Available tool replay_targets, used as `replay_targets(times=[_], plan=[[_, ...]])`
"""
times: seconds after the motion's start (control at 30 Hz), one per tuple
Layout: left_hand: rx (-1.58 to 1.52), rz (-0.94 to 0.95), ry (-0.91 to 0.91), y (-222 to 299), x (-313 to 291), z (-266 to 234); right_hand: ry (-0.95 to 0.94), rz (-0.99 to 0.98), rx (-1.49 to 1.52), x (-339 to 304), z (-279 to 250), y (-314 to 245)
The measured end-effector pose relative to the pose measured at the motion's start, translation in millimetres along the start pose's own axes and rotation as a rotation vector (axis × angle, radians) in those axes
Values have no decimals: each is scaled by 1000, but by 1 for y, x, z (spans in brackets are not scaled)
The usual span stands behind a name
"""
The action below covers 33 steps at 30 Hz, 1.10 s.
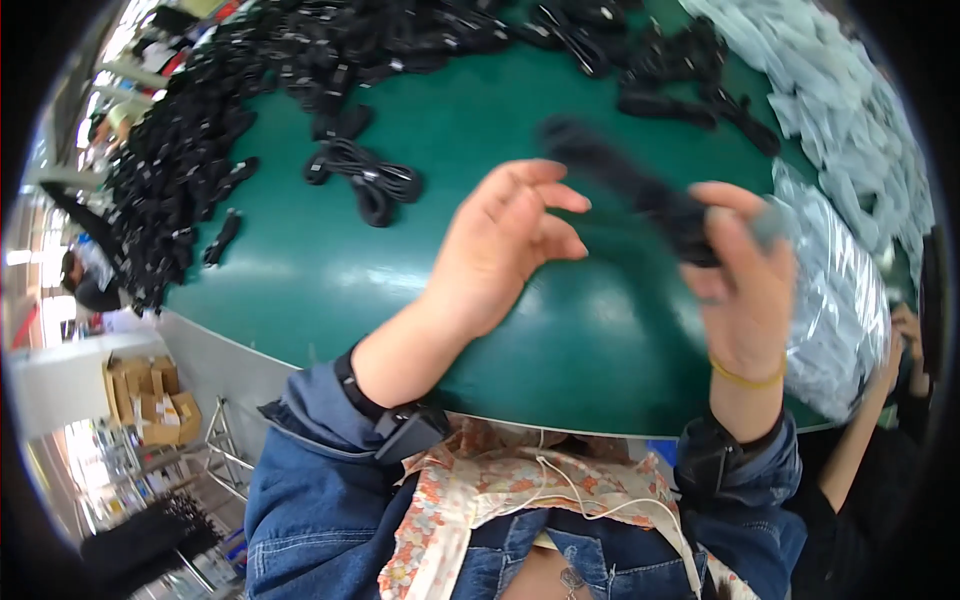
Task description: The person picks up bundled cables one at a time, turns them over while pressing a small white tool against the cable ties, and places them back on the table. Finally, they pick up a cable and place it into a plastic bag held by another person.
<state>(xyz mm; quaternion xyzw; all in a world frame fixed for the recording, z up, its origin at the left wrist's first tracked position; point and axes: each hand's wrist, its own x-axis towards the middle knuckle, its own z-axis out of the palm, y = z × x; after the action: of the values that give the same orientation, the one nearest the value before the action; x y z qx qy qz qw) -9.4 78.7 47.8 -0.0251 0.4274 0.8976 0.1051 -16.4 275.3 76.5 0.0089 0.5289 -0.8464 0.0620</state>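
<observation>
My right hand [745,275] holds one end of a black bundled cable [640,190], which is smeared by motion and slants up to the left above the green table [480,330]. A greenish covering sits on a finger of that hand. Close to the cable's far end, my left hand [500,235] has its fingers apart with nothing in them. Beyond it to the left, a loose cluster of black coiled cables [370,180] lies on the table. One small black bundle [222,238] lies nearer the left edge.
A large heap of black cables [200,150] runs along the left and far sides. At the right are a pile of pale bluish plastic bags [830,90] and a filled clear bag [835,310]. Another person's arm [865,420] reaches in there. Cardboard boxes [150,400] stand beyond the table's left edge.
</observation>
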Motion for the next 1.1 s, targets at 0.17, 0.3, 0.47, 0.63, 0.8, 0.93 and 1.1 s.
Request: replay_targets(times=[0.17,0.3,0.47,0.63,0.8,0.93,1.1], plan=[[432,147,-130,19,-28,-28,334,-949,-323,-20,-55,-75],[774,265,110,43,-56,-80,441,-887,-847,22,-17,-93],[919,332,193,67,-50,-96,69,-861,-1561,90,-54,-39],[1476,565,55,103,-14,-76,-194,-493,-1287,36,-6,-17],[2287,389,-254,114,27,-97,-330,-529,-1016,18,1,5],[2460,164,-274,125,40,-64,-265,-438,-948,21,-9,19],[1458,499,-75,89,29,-10,-138,-413,-796,13,-9,14]])
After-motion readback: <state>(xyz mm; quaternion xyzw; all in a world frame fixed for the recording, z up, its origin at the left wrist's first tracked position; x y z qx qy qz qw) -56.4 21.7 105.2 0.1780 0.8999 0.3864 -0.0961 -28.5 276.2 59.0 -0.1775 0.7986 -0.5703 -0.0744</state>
